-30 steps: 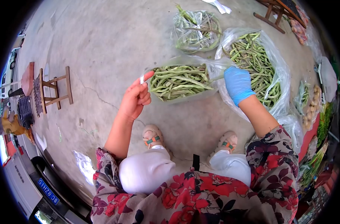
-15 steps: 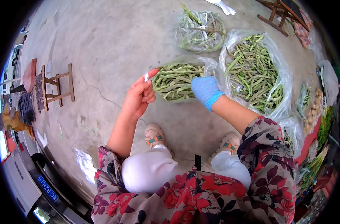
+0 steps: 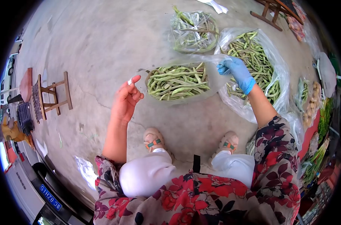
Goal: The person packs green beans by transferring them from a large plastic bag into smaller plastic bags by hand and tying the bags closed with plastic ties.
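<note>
Green beans lie lengthwise in a clear plastic bag on the floor in front of me. My right hand, in a blue glove, is closed on the right edge of this bag and draws it out to the right. My left hand is bare, with a white wrap round one fingertip. It hangs just left of the bag, index finger stretched out and the others loosely curled, with nothing visible in it.
A larger open plastic bag of beans stands to the right, and a tied bag of beans lies beyond. Wooden stools stand at left and upper right. A parked car is at lower left; leafy greens lie at far right.
My right hand has moved right, off the beans, and now stretches the bag's edge. My left hand has drawn back left and down from the bag.
</note>
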Demonstrator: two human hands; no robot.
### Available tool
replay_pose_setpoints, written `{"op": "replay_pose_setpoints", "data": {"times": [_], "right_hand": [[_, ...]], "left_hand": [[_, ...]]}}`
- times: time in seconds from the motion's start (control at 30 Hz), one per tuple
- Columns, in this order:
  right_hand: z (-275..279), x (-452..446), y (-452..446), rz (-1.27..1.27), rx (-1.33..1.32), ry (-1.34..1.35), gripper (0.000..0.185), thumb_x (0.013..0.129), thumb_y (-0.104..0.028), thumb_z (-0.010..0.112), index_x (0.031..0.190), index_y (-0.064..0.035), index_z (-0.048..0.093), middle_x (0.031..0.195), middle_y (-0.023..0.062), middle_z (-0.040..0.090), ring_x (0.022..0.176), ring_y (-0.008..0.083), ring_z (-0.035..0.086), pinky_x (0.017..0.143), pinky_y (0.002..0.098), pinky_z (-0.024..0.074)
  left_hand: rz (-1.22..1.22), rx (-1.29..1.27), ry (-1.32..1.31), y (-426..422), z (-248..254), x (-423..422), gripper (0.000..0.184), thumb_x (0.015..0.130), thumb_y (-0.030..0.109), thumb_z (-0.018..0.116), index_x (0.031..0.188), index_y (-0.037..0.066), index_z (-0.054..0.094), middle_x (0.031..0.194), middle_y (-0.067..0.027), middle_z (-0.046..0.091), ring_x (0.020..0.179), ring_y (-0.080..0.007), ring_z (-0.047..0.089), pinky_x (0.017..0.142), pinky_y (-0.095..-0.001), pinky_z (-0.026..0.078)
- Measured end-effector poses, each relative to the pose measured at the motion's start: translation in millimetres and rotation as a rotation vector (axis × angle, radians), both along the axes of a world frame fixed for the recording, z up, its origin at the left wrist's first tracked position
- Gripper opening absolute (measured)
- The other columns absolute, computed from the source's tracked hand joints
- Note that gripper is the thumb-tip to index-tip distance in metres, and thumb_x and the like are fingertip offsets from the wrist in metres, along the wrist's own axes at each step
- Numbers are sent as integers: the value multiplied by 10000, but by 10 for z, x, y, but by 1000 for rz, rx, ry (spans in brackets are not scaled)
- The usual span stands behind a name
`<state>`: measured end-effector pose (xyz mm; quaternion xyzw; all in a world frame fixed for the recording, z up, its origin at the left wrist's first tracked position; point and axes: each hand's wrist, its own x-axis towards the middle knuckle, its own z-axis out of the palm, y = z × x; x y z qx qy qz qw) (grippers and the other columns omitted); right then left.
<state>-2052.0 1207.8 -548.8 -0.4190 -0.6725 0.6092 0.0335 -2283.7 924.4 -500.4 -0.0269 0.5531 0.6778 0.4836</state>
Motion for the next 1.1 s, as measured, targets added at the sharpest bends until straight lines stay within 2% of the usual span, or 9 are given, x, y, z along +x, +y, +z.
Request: {"op": "replay_pose_setpoints", "data": {"times": [0.03, 0.2, 0.4, 0.5, 0.53, 0.63, 0.83, 0.97, 1.1], "right_hand": [[117, -15, -1, -188, -306, 274, 197, 828, -109, 480, 908, 23, 603, 648, 65, 561, 590, 165, 527, 613, 307, 440], [852, -193, -273, 46, -137, 332, 267, 854, -105, 431, 1004, 11, 618, 587, -39, 388, 529, 56, 314, 497, 211, 285], [425, -253, -317, 14, -177, 348, 265, 859, -93, 441, 1047, -29, 617, 692, -5, 512, 617, 74, 456, 598, 220, 401], [238, -2, -396, 109, 224, 201, 381, 834, -323, 552, 1084, -38, 590, 972, 130, 612, 885, 214, 580, 810, 321, 444], [218, 135, -356, 71, 201, 207, 412, 831, -344, 555, 1106, -38, 576, 1034, 147, 590, 938, 235, 568, 840, 326, 435], [-160, 654, -164, -60, 246, 121, 441, 821, -327, 557, 1152, -35, 541, 1149, 176, 545, 1048, 282, 537, 907, 336, 414], [-829, 2108, 408, 23, 772, -346, 403, 788, -128, 512, 1180, -34, 497, 1171, 193, 521, 1077, 335, 504, 931, 388, 396], [-812, 2256, 315, 243, 994, -486, 436, 753, -141, 563, 1177, -59, 505, 1180, 157, 515, 1089, 329, 477, 930, 394, 387], [-868, 1995, 235, 374, 1035, -442, 543, 721, -215, 621, 1221, -60, 475, 1245, 127, 469, 1163, 296, 412, 1006, 410, 291]], "left_hand": [[17, 15, 38, -8, 17, -48, 382, 859, 154, 485, 1183, -49, 472, 607, 36, 360, 493, -68, 276, 564, -268, 330], [-30, 29, 162, -124, 250, -161, 232, 861, 161, 486, 972, -40, 515, 607, 20, 356, 500, -75, 277, 583, -272, 341], [-175, -95, 76, -89, 118, -40, 322, 875, 149, 478, 1123, -57, 484, 617, 15, 397, 528, -87, 358, 648, -288, 409], [-213, -141, 88, -37, 91, -30, 354, 879, 152, 476, 1166, -54, 466, 643, 3, 488, 602, -113, 492, 788, -315, 453], [-317, -170, 159, -88, 59, -140, 367, 871, 157, 501, 1176, -44, 465, 811, -65, 584, 774, -170, 564, 839, -330, 443], [-569, -663, 1417, -42, 74, -171, 394, 853, 143, 537, 1194, -35, 452, 1006, -133, 577, 944, -231, 545, 857, -360, 435], [-1026, 51, 1362, 1300, 630, 851, 324, 782, 105, 587, 1094, 35, 539, 1081, -142, 556, 987, -311, 538, 828, -371, 438], [-1519, 226, 1415, 1924, -207, 1612, 393, 749, 172, 625, 1109, 45, 533, 1071, -143, 555, 978, -318, 542, 837, -392, 443], [-1867, -144, 1623, 2245, -1301, 2346, 543, 686, 306, 689, 1154, 83, 528, 1212, -125, 487, 1155, -289, 445, 947, -419, 367]]}}
